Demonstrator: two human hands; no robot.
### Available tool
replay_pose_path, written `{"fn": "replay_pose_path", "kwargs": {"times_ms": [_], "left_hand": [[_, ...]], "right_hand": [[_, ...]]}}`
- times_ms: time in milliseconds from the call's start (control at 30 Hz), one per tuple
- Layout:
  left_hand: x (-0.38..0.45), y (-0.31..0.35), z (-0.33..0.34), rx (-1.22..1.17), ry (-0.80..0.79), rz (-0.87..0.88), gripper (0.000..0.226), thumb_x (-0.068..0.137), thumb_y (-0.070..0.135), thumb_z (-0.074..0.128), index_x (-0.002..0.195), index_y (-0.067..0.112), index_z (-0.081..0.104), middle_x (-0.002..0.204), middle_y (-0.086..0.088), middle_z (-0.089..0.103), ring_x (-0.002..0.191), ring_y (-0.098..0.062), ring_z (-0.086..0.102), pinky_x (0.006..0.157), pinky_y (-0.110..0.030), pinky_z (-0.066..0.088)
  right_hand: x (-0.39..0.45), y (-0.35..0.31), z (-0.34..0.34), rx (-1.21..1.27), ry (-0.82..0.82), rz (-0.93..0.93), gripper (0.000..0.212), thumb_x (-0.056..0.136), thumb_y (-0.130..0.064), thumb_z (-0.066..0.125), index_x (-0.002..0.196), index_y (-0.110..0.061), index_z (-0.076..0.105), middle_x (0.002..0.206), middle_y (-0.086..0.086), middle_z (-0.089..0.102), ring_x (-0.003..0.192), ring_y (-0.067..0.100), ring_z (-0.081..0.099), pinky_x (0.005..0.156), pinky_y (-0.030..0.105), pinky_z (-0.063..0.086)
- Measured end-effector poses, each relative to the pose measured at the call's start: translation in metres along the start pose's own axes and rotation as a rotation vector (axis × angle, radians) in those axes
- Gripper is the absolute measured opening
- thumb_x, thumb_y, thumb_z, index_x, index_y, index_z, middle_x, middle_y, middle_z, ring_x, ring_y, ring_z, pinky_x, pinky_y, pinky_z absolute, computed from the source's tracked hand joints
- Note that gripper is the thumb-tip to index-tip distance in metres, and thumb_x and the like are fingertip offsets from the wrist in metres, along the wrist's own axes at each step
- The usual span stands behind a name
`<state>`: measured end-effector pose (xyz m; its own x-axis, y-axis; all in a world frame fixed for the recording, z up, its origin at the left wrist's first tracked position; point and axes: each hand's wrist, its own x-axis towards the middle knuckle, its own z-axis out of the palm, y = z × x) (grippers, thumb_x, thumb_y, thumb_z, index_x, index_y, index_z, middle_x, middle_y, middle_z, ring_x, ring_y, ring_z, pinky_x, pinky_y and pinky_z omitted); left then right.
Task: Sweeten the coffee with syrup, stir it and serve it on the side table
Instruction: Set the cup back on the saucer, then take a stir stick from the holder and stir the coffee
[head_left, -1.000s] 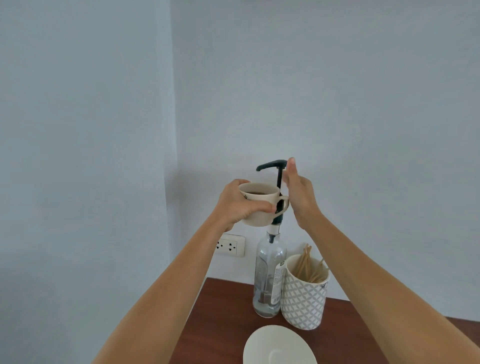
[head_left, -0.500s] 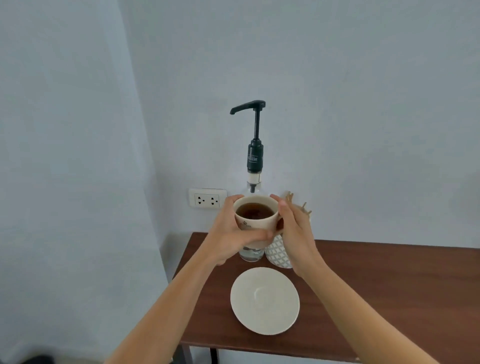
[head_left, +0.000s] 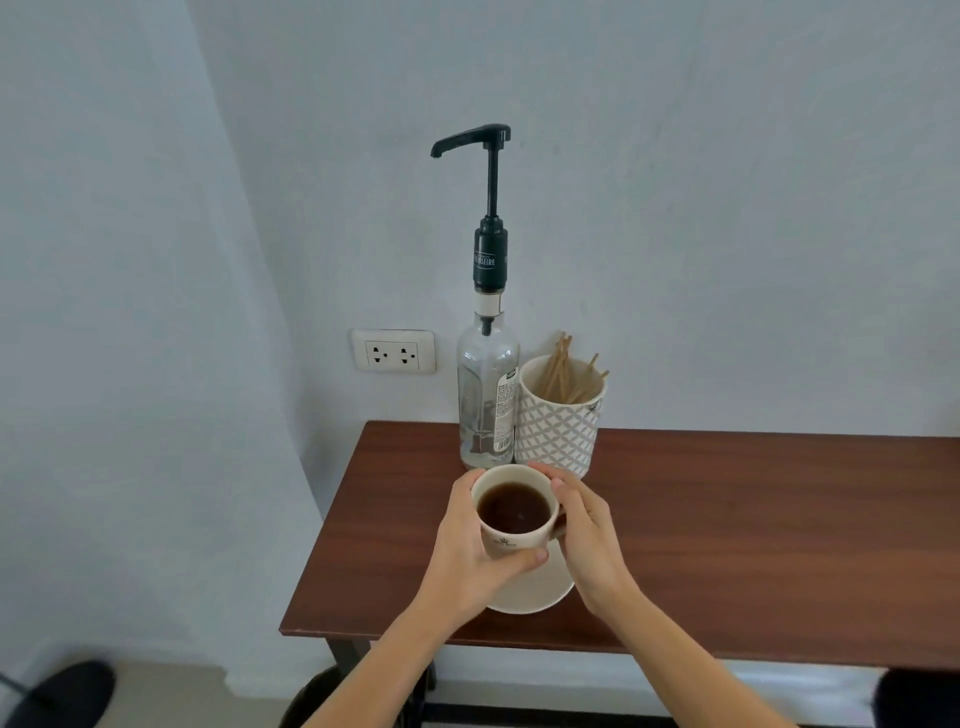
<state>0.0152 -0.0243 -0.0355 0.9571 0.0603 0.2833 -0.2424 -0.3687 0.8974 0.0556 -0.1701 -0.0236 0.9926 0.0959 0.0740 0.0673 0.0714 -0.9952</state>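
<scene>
A cream cup (head_left: 511, 540) full of dark coffee is held over a white saucer (head_left: 535, 597) on the brown table (head_left: 727, 530). My left hand (head_left: 470, 561) wraps the cup's left side and front. On the cup's right side, at the handle, is my right hand (head_left: 587, 540). Whether the cup touches the saucer I cannot tell. Behind them stands the clear glass syrup bottle (head_left: 487, 395) with its tall black pump (head_left: 488, 208), spout pointing left. A patterned holder (head_left: 558, 431) with several wooden stir sticks (head_left: 563, 371) stands to its right.
The table stands against a pale wall, its left end near a corner. A white double socket (head_left: 393, 352) sits on the wall left of the bottle. The table's right part shows bare wood. Dark shapes lie on the floor at the bottom left and right.
My right hand left the pump and joined the left on the cup. Both hands have brought the cup down from the spout to just above the saucer. My view has tilted downward.
</scene>
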Motion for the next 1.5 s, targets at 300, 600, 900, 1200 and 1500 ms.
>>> {"fn": "replay_pose_path", "kwargs": {"times_ms": [300, 600, 900, 1200, 1500], "left_hand": [[-0.007, -0.012, 0.005, -0.007, -0.006, 0.033, 0.087, 0.064, 0.028, 0.094, 0.131, 0.038, 0.04, 0.13, 0.015, 0.056, 0.126, -0.005, 0.053, 0.1, -0.011, 0.041], [-0.008, -0.02, 0.008, 0.066, 0.013, -0.018, 0.09, 0.062, 0.038, 0.092, 0.135, 0.044, 0.04, 0.136, 0.027, 0.05, 0.134, 0.0, 0.045, 0.118, -0.047, 0.032], [-0.013, -0.028, 0.009, 0.125, -0.003, -0.072, 0.105, 0.061, 0.069, 0.08, 0.146, 0.039, 0.027, 0.144, 0.036, 0.036, 0.138, 0.018, 0.024, 0.12, -0.042, -0.014], [-0.013, -0.026, 0.008, 0.127, 0.033, -0.071, 0.092, 0.064, 0.075, 0.074, 0.14, 0.049, 0.03, 0.138, 0.045, 0.037, 0.135, 0.021, 0.026, 0.118, -0.04, -0.014], [-0.012, -0.025, 0.007, 0.126, 0.034, -0.068, 0.092, 0.065, 0.07, 0.078, 0.142, 0.042, 0.036, 0.135, 0.05, 0.034, 0.133, 0.022, 0.028, 0.121, -0.048, -0.01]], "right_hand": [[-0.002, 0.019, -0.006, 0.035, -0.033, 0.005, 0.033, 0.102, -0.011, 0.042, 0.112, -0.017, 0.072, 0.111, 0.003, 0.075, 0.11, 0.019, 0.066, 0.099, 0.037, 0.049], [0.027, -0.012, -0.028, 0.083, 0.181, -0.076, 0.018, 0.096, -0.006, 0.053, 0.099, -0.009, 0.071, 0.097, 0.012, 0.077, 0.097, 0.02, 0.072, 0.091, 0.035, 0.054], [0.155, -0.12, -0.044, -0.726, 0.221, -0.016, 0.028, 0.079, -0.031, 0.076, 0.086, -0.004, 0.073, 0.074, 0.003, 0.064, 0.073, 0.017, 0.059, 0.064, 0.03, 0.046], [0.186, -0.112, -0.022, -0.825, 0.204, 0.112, 0.029, 0.071, -0.025, 0.084, 0.092, -0.007, 0.077, 0.09, 0.009, 0.074, 0.073, 0.021, 0.066, 0.069, 0.033, 0.057], [0.169, -0.12, -0.017, -0.83, 0.239, -0.284, 0.017, 0.082, -0.024, 0.074, 0.079, -0.008, 0.08, 0.079, 0.007, 0.077, 0.074, 0.02, 0.067, 0.068, 0.031, 0.052]]}}
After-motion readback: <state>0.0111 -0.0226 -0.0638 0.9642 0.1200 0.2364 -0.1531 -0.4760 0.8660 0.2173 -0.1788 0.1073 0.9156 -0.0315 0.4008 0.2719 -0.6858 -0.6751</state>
